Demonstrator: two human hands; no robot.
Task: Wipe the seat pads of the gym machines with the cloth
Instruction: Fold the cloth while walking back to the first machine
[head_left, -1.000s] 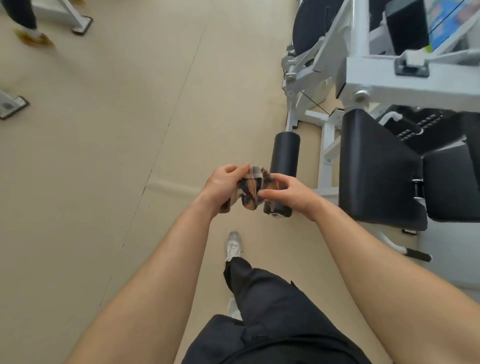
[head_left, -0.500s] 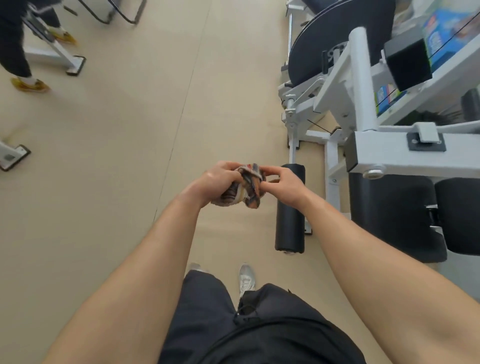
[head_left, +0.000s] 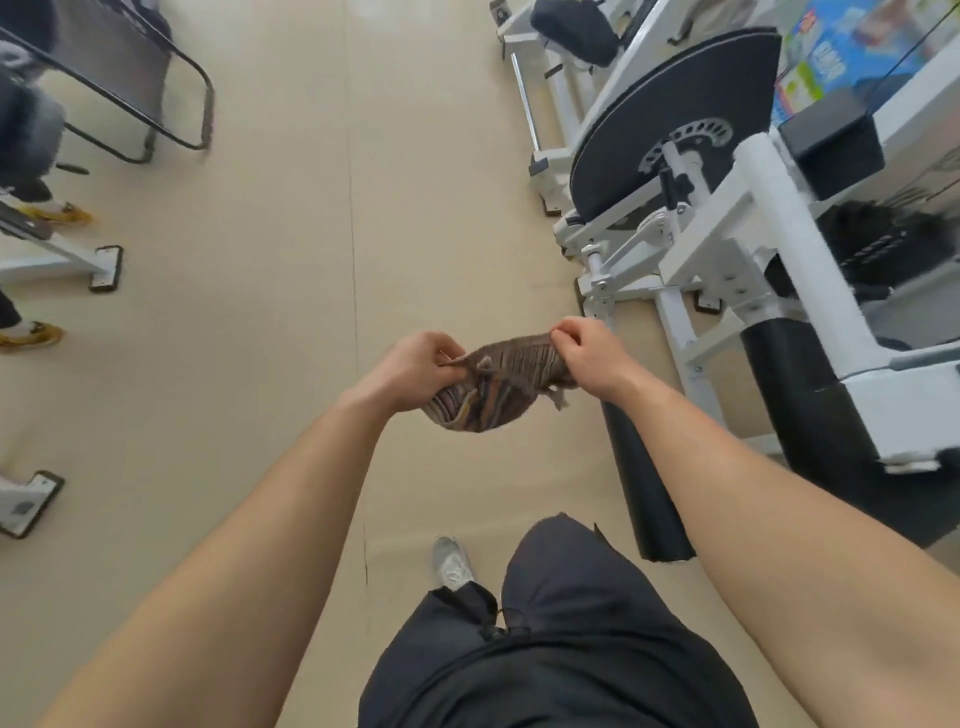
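A striped brown cloth (head_left: 501, 382) hangs stretched between both hands at chest height over the floor. My left hand (head_left: 421, 366) pinches its left edge and my right hand (head_left: 587, 353) pinches its right edge. To the right stands a white gym machine (head_left: 769, 218) with a large black disc and a black roller pad (head_left: 644, 493) lying low beside my right forearm. Another black pad (head_left: 574, 28) sits on a machine at the top of the view. The cloth touches no pad.
The beige floor (head_left: 311, 260) runs up the middle. A black-framed chair (head_left: 130, 78) and white machine feet (head_left: 106, 267) stand at the left, with another person's feet in yellow shoes (head_left: 57, 213). My dark trousers and grey shoe (head_left: 452, 561) are below.
I have walked forward along the machines and the view has tilted up. My hands have pulled apart, spreading the bunched cloth out between them.
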